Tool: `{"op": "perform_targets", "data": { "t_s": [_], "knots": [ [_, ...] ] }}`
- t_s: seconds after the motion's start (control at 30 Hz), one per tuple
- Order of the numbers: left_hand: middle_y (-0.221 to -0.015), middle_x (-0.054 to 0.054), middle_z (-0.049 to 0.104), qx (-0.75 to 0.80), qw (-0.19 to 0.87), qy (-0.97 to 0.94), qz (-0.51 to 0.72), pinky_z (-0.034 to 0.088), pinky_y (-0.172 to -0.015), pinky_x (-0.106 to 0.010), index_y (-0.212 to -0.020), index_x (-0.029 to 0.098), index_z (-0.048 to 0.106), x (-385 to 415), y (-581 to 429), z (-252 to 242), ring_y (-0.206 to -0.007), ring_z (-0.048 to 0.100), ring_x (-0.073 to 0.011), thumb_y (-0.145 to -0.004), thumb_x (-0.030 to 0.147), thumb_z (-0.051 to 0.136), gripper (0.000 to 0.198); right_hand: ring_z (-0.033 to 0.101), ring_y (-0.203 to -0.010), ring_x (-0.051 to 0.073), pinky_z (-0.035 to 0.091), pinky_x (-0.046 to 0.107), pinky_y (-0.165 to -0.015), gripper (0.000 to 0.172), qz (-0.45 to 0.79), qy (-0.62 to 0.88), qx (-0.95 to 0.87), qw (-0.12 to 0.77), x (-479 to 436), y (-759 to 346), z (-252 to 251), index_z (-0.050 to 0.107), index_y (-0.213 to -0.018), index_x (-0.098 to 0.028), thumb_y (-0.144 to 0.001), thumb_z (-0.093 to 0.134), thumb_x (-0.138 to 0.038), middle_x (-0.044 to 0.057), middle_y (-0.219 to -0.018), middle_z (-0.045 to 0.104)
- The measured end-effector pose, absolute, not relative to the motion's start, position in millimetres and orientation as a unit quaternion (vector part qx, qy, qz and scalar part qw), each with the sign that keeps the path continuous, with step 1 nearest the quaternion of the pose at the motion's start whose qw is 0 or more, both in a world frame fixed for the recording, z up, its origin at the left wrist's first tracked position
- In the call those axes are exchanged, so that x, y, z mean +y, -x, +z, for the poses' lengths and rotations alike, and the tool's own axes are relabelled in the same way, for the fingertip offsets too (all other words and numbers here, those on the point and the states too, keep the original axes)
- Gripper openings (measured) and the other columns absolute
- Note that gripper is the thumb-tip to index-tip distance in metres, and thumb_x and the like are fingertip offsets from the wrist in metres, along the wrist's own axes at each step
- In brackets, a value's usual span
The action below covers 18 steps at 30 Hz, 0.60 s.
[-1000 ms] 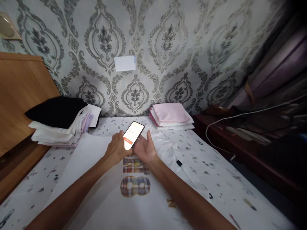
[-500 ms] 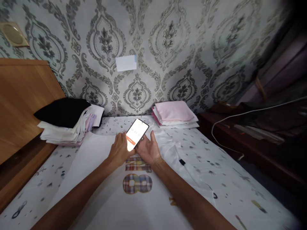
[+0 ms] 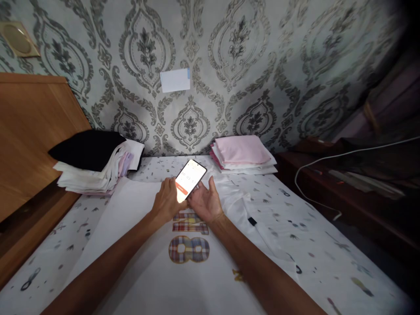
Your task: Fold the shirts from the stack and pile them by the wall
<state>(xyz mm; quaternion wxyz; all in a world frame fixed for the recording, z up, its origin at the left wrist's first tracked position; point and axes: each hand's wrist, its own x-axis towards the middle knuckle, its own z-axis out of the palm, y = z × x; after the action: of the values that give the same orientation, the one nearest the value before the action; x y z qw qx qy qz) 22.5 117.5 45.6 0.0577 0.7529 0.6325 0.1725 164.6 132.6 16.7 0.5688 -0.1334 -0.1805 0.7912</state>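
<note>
My left hand (image 3: 166,199) is closed on the lower left edge of a smartphone (image 3: 190,178), whose bright screen shows a running timer and an orange button. At its lower right edge, my right hand (image 3: 207,202) supports the phone palm up, thumb raised off it and fingers partly hidden behind it. Below both hands a white T-shirt (image 3: 138,267) lies spread on the bed, with a plaid "8" (image 3: 189,249) and plaid letters on it. A small black tag (image 3: 252,221) shows on the white cloth right of my right wrist.
A stack of folded clothes (image 3: 88,175), black on top, sits at the back left beside a wooden headboard (image 3: 33,140). Folded pink and white clothes (image 3: 243,151) lie at the back right. A white cable (image 3: 315,159) hangs over dark furniture on the right. Patterned wallpaper stands behind.
The timer on the phone screen has changed slightly. The view has shifted a little, so the scene sits slightly higher and further right. Both hands keep their places on the phone.
</note>
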Motion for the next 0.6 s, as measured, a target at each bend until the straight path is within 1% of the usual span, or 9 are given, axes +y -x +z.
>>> {"op": "perform_targets", "data": {
  "t_s": [0.1,0.13,0.2,0.27,0.33,0.43,0.53,0.6],
  "knots": [
    [-0.122,-0.013,0.053,0.637,0.043,-0.749,0.179,0.049,-0.09,-0.039,-0.126,0.018,0.041,127,-18,43,-0.121,0.052,-0.0297,-0.078,0.032,0.069,0.058,0.069,-0.1,0.015,0.055,0.03,-0.088,0.054,0.794,0.14,-0.172,0.566,135,-167,13,0.068,-0.106,-0.025,-0.099,0.033,-0.065,0.0,-0.104,0.075],
    [-0.123,-0.013,0.053,0.642,0.034,-0.745,0.179,0.049,-0.09,-0.039,-0.127,0.017,0.041,132,-16,41,-0.121,0.051,-0.0298,-0.078,0.032,0.068,0.057,0.068,-0.101,0.014,0.055,0.029,-0.088,0.055,0.794,0.149,-0.169,0.565,136,-167,12,0.068,-0.107,-0.025,-0.1,0.032,-0.065,0.001,-0.107,0.075],
    [-0.124,-0.014,0.054,0.656,0.015,-0.734,0.174,0.049,-0.09,-0.038,-0.126,0.015,0.043,146,-9,39,-0.122,0.051,-0.0302,-0.078,0.033,0.067,0.057,0.066,-0.112,0.015,0.054,0.031,-0.092,0.057,0.789,0.179,-0.161,0.565,137,-169,10,0.068,-0.11,-0.024,-0.1,0.03,-0.066,0.003,-0.115,0.073],
    [-0.125,-0.016,0.055,0.679,0.006,-0.717,0.158,0.049,-0.091,-0.037,-0.125,0.012,0.046,164,-1,39,-0.123,0.053,-0.0302,-0.078,0.036,0.067,0.056,0.06,-0.124,0.017,0.052,0.034,-0.096,0.057,0.784,0.209,-0.156,0.563,137,-170,9,0.068,-0.113,-0.025,-0.099,0.031,-0.066,0.005,-0.125,0.07],
    [-0.128,-0.018,0.056,0.711,0.011,-0.692,0.128,0.049,-0.092,-0.034,-0.125,0.01,0.05,187,11,41,-0.123,0.055,-0.0302,-0.077,0.041,0.067,0.06,0.055,-0.131,0.018,0.051,0.037,-0.099,0.056,0.783,0.223,-0.157,0.56,137,-170,7,0.068,-0.115,-0.025,-0.099,0.032,-0.066,0.007,-0.13,0.067],
    [-0.132,-0.023,0.057,0.749,0.023,-0.656,0.093,0.049,-0.09,-0.032,-0.128,0.007,0.053,222,31,45,-0.122,0.058,-0.0316,-0.074,0.046,0.07,0.069,0.052,-0.135,0.02,0.05,0.041,-0.101,0.054,0.785,0.221,-0.166,0.555,137,-171,4,0.067,-0.115,-0.026,-0.098,0.034,-0.066,0.009,-0.131,0.066],
    [-0.132,-0.027,0.059,0.769,0.022,-0.635,0.073,0.051,-0.088,-0.033,-0.126,0.004,0.058,251,50,49,-0.12,0.06,-0.035,-0.071,0.041,0.073,0.068,0.051,-0.136,0.02,0.049,0.041,-0.102,0.055,0.79,0.218,-0.169,0.548,137,-171,3,0.067,-0.115,-0.026,-0.099,0.033,-0.065,0.01,-0.133,0.065],
    [-0.129,-0.026,0.062,0.778,0.024,-0.625,0.057,0.051,-0.088,-0.035,-0.123,0.004,0.062,266,60,50,-0.12,0.061,-0.0368,-0.069,0.037,0.075,0.064,0.051,-0.136,0.02,0.048,0.04,-0.102,0.056,0.791,0.219,-0.164,0.546,138,-171,4,0.067,-0.116,-0.024,-0.099,0.032,-0.065,0.011,-0.134,0.064]
  ]
}}
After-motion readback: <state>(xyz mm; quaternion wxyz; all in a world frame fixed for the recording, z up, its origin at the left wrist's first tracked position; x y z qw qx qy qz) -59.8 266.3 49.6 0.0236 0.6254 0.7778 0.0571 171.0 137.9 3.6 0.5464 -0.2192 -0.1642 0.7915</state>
